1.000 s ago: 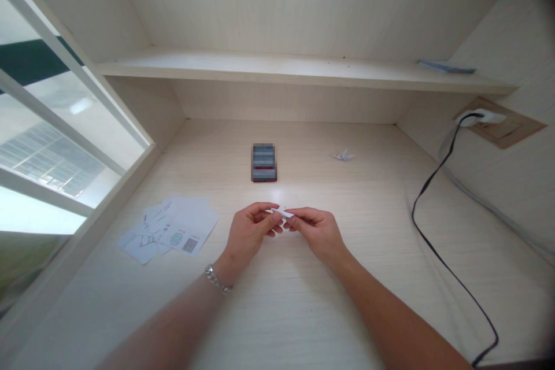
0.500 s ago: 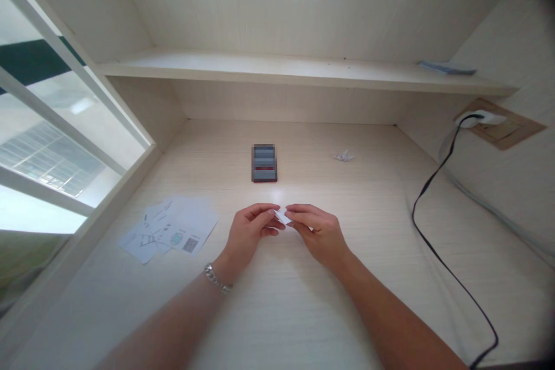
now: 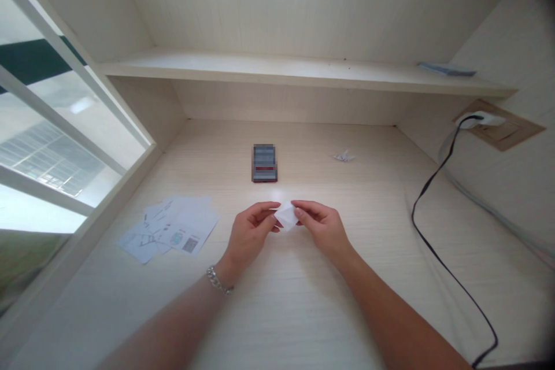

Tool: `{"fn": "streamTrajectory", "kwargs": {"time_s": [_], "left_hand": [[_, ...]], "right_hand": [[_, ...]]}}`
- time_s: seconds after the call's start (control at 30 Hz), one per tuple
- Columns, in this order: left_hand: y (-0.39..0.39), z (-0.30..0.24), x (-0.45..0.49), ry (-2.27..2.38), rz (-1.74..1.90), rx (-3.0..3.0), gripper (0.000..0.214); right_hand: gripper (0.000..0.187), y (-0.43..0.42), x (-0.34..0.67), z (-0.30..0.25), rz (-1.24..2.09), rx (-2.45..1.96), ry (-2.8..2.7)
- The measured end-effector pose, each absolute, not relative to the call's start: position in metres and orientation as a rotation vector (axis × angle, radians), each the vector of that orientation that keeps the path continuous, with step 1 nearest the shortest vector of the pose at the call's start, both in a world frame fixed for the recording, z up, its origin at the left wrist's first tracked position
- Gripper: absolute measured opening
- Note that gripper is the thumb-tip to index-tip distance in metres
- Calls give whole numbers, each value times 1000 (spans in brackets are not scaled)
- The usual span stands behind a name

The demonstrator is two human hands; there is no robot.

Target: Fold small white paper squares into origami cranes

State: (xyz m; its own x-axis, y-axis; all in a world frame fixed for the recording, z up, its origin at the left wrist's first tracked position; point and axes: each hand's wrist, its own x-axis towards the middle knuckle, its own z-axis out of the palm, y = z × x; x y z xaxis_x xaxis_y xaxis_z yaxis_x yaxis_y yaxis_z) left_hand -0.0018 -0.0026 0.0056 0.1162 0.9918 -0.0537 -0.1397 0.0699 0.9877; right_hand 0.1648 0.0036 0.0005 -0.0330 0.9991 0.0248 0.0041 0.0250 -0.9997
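Two-handed pinch: left hand (image 3: 250, 237) and right hand (image 3: 321, 228) gripped a folded white paper piece (image 3: 286, 215) between the fingertips | location: held over the worktop (image 3: 295, 300), near loose printed sheets (image 3: 173, 225) | risk: relaxed fingers could have let the folds spring open; uneven pull could have creased or torn the paper.

Centre: dark block (image 3: 264, 163), pixelated, kind unreadable. 6 o'clock: paper (image 3: 286, 215), partly hidden by left hand (image 3: 249, 237) and right hand (image 3: 321, 228). 8 o'clock: sheets (image 3: 171, 225), print too small to read. 2 o'clock: white scrap (image 3: 344, 156), shape too small to tell. Forearms (image 3: 173, 324) cut off by lower edge.
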Motion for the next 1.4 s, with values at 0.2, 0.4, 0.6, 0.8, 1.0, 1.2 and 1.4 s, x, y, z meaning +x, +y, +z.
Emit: {"fn": "streamTrajectory", "kwargs": {"time_s": [0.2, 0.4, 0.6, 0.8, 1.0, 1.2, 1.4], "left_hand": [[-5, 5, -1, 1041, 1149, 1206, 12], [-6, 6, -1, 1060, 1139, 1232, 14], [-8, 7, -1, 1089, 1162, 1268, 19], [-11, 7, 1, 1132, 1202, 1302, 19], [-13, 5, 0, 1124, 1183, 1324, 17], [-9, 2, -1, 1161, 1164, 1362, 14], [-4, -2, -2, 1166, 1128, 1333, 18]], "right_hand": [[29, 7, 165, -5, 1300, -1191, -1177], [30, 7, 164, -5, 1335, -1191, -1148], [29, 7, 164, -7, 1379, -1186, -1116], [30, 8, 162, -13, 1487, -1159, -1117], [29, 7, 160, -13, 1555, -1115, -1097], [31, 7, 162, -13, 1409, -1201, -1125], [28, 6, 163, -9, 1313, -1231, -1201]]}}
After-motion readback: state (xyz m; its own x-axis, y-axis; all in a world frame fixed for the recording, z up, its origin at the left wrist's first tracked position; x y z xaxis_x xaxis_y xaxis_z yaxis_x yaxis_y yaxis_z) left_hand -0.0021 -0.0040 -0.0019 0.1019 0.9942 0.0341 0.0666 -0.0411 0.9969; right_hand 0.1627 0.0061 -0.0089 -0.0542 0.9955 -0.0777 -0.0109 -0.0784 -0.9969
